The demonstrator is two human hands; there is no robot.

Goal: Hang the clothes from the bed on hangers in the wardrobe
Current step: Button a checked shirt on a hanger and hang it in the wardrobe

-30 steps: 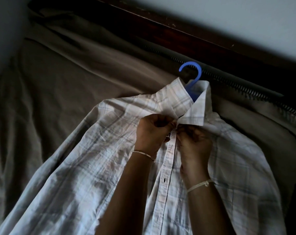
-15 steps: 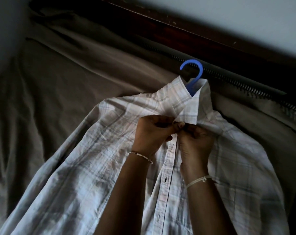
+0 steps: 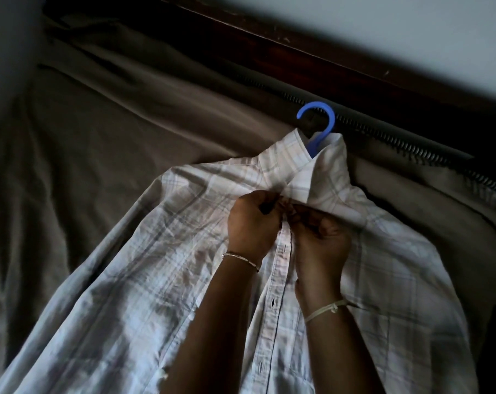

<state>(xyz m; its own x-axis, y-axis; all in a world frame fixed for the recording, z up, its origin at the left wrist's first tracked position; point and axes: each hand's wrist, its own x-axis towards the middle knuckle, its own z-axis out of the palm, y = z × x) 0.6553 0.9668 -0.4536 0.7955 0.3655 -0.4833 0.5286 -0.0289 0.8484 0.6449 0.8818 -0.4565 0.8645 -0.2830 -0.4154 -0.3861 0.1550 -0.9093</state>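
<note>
From my head camera I look down at my bed. A white shirt point(image 3: 155, 280) with thin grey checks lies flat on the brown sheet point(image 3: 113, 132). It fills the middle and the bottom of the frame, and its front faces up.

A blue hanger point(image 3: 322, 123) is inside the shirt. Only its hook shows. The hook sticks out of the collar point(image 3: 295, 172) in the upper middle of the frame and points toward the far edge of the bed.

My left hand point(image 3: 252, 226) and my right hand point(image 3: 323, 240) are close together in the middle of the frame, just under the collar. The fingers of both hands are curled in, and they pinch the top of the shirt's button strip point(image 3: 272, 308). My fingertips meet there, so I cannot see the button they hide. Lower on the strip I see a few small button holes.

I wear a thin bracelet point(image 3: 241, 258) on my left wrist and a pale string band point(image 3: 326, 308) on my right wrist.

Along the top of the frame runs the dark wooden bed frame point(image 3: 298, 61). Behind it is a pale wall point(image 3: 397, 27). The mattress edge point(image 3: 397, 137) has a stripy trim and runs from the hook down to the right side of the frame.
</note>
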